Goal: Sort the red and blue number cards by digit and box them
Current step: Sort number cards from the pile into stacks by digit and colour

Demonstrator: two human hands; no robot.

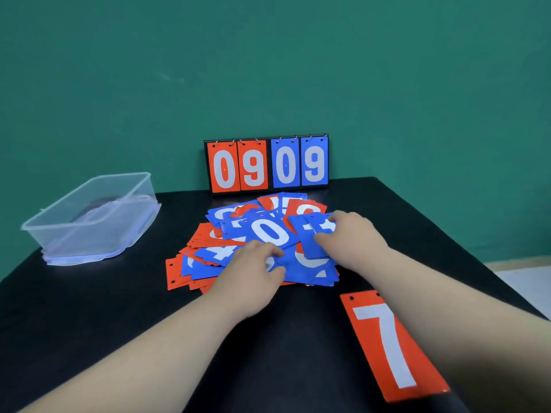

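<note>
Clear box [89, 234] sits at the tabletop's [119, 308] left edge. Mid-tabletop, the red and blue card pile [208, 238] is spread below the scoreboard [268, 165] at the far edge. Left hand [253, 275] rests on it, fingers relaxed. Right hand [354, 236] pinches a blue card [313, 248], thumb under, fingers over. A red 7 card [384, 344] lies alone by the near right corner.

Most card pile [268, 231] digits overlapped, red 7 card [384, 344] corner under right forearm [447, 299], box [89, 236] contents unclear
</note>
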